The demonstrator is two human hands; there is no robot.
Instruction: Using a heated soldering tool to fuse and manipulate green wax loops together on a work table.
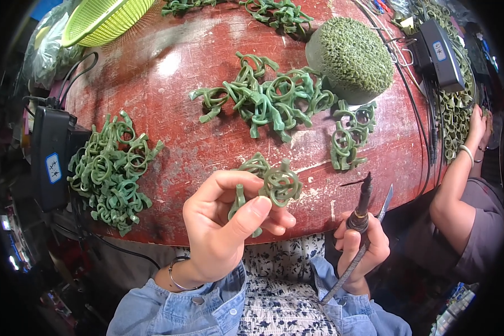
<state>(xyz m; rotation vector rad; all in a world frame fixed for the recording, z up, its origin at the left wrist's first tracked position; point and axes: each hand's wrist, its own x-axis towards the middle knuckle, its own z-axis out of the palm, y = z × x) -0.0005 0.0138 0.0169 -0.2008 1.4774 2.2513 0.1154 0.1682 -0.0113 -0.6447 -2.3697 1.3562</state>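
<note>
My left hand is closed around a few green wax ring pieces. One ring piece is pinched at the thumb and fingertips, its loops facing up. To its right, my right hand grips a heated wax pen with a dark, thin, bent tip. A slim metal knife lies in the same hand, its blade pointing up and its handle running down along the palm. The pen tip is apart from the rings. Loose green rings lie in a middle pile and a small group beyond my hands.
Another ring pile lies at left beside a black box with cables. A round block with a crumbly green top and a yellow-green basket stand on the worn red table. At right are a second black box and another person's arm.
</note>
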